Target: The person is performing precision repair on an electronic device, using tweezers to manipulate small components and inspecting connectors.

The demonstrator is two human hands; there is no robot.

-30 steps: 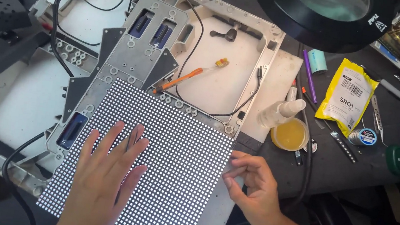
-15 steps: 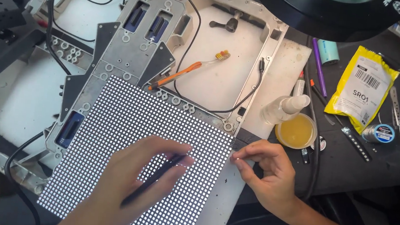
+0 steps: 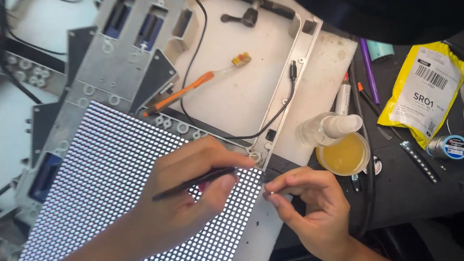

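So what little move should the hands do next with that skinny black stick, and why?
Probably bring the tip of the thin black tweezers the last bit across to the right hand. The left hand holds them over the corner of the square panel of white dots, pointing toward the right hand's pinched fingertips, which seem to hold something tiny. What it is cannot be told.

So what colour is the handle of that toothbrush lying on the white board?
Orange handle on the toothbrush, clearest in the head view.
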